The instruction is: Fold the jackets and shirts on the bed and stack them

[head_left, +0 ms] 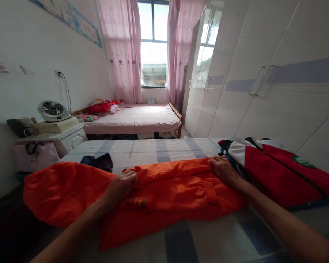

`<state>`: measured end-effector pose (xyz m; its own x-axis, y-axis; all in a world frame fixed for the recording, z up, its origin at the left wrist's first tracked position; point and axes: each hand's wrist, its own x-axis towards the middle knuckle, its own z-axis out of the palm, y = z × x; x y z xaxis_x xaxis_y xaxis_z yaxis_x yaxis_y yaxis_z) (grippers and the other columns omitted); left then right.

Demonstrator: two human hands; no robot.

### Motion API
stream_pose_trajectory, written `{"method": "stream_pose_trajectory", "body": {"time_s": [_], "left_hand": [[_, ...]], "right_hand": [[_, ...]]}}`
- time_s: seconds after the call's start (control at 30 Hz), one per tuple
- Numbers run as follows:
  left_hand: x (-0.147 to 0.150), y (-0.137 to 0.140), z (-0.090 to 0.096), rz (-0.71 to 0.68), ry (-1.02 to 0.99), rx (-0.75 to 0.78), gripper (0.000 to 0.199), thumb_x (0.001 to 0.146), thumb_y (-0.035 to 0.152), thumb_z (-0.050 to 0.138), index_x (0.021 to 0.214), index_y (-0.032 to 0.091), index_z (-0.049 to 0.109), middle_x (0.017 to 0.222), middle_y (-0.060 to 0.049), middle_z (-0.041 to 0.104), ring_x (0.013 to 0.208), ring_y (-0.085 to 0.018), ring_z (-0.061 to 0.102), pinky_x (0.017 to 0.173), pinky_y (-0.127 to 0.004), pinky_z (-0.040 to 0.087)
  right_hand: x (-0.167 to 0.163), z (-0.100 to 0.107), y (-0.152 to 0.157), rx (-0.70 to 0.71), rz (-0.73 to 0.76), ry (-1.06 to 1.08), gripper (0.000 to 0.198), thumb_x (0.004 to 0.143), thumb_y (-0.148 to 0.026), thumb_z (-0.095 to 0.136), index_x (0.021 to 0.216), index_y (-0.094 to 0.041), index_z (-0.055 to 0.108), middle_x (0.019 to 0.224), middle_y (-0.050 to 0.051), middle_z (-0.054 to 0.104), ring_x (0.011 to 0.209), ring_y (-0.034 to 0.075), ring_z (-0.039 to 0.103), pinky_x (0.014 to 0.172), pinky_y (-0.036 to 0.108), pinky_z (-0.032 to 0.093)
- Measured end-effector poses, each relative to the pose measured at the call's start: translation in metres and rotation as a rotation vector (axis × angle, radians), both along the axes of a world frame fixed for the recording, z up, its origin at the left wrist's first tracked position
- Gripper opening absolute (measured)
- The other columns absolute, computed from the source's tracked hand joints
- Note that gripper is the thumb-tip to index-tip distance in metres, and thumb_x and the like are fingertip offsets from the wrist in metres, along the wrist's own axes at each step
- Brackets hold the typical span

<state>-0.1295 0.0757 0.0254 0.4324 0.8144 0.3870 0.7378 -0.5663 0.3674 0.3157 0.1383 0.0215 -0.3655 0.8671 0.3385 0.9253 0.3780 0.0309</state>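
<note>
An orange jacket (170, 193) lies spread across the near bed, its top edge partly turned over. My left hand (126, 181) is closed on the upper edge left of the middle, with the fingers curled into the cloth. Further right along the same edge, my right hand (223, 168) grips the fabric near its right end. A puffed orange part, perhaps a sleeve, spreads out to the left of my left forearm. Beside my right hand lies a red, white and black jacket (279, 175). Dark plaid cloth (100, 160) shows behind the orange jacket.
The near bed (159, 148) has a pale sheet with blue-grey bands. Beyond it is another bed (142, 117) holding red bedding (104, 106). A fan (54, 110) stands on the left cabinet (71, 135), with a pink bag (35, 157) alongside. White wardrobes (235, 109) line the right.
</note>
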Motion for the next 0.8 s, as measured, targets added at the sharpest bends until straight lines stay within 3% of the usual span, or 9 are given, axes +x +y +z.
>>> {"method": "stream_pose_trajectory", "body": {"time_s": [0.2, 0.3, 0.4, 0.5, 0.6, 0.8], "left_hand": [[0.008, -0.006, 0.000, 0.167, 0.042, -0.076, 0.022, 0.077, 0.010, 0.035, 0.070, 0.021, 0.053, 0.089, -0.006, 0.063, 0.091, -0.020, 0.056, 0.080, -0.033, 0.042], [0.011, -0.009, 0.003, 0.235, 0.034, -0.160, 0.016, 0.073, 0.012, 0.041, 0.069, 0.021, 0.054, 0.075, -0.003, 0.062, 0.074, -0.018, 0.058, 0.068, -0.030, 0.043], [0.015, -0.012, 0.003, 0.306, -0.015, -0.207, 0.011, 0.076, 0.021, 0.045, 0.077, 0.021, 0.056, 0.070, 0.000, 0.062, 0.064, -0.017, 0.059, 0.060, -0.027, 0.042], [0.022, -0.009, 0.003, 0.372, -0.170, -0.212, 0.027, 0.080, 0.032, 0.046, 0.103, 0.019, 0.055, 0.087, -0.004, 0.067, 0.076, -0.019, 0.063, 0.065, -0.028, 0.046], [0.030, -0.006, 0.001, 0.367, -0.320, -0.192, 0.049, 0.079, 0.026, 0.049, 0.127, 0.018, 0.044, 0.090, -0.004, 0.068, 0.082, -0.019, 0.064, 0.076, -0.030, 0.048], [0.042, -0.013, -0.007, 0.415, -0.094, -0.212, 0.050, 0.081, 0.017, 0.042, 0.130, 0.022, 0.048, 0.112, -0.009, 0.066, 0.100, -0.024, 0.063, 0.084, -0.035, 0.046]], "right_hand": [[-0.001, -0.002, -0.014, 0.031, -0.023, -0.038, 0.017, 0.082, -0.016, 0.042, 0.082, -0.017, 0.059, 0.096, 0.011, 0.062, 0.096, 0.023, 0.054, 0.086, 0.034, 0.034], [-0.002, -0.001, -0.018, -0.079, -0.031, -0.065, 0.021, 0.084, -0.016, 0.040, 0.080, -0.017, 0.061, 0.092, 0.010, 0.063, 0.089, 0.021, 0.057, 0.079, 0.032, 0.037], [-0.009, 0.008, -0.022, -0.061, -0.080, -0.082, 0.022, 0.083, -0.015, 0.040, 0.082, -0.018, 0.062, 0.096, 0.010, 0.063, 0.093, 0.022, 0.057, 0.081, 0.033, 0.037], [-0.026, 0.019, -0.025, -0.031, -0.065, -0.065, 0.025, 0.081, -0.013, 0.042, 0.093, -0.018, 0.063, 0.105, 0.011, 0.061, 0.098, 0.022, 0.056, 0.086, 0.034, 0.037], [-0.043, 0.019, -0.026, -0.088, 0.011, -0.016, 0.036, 0.079, -0.015, 0.046, 0.112, -0.019, 0.059, 0.119, 0.010, 0.056, 0.107, 0.022, 0.053, 0.090, 0.034, 0.037], [-0.046, 0.009, -0.013, -0.325, 0.041, 0.043, 0.029, 0.080, -0.014, 0.043, 0.096, -0.020, 0.067, 0.103, 0.008, 0.065, 0.093, 0.018, 0.059, 0.083, 0.029, 0.043]]}}
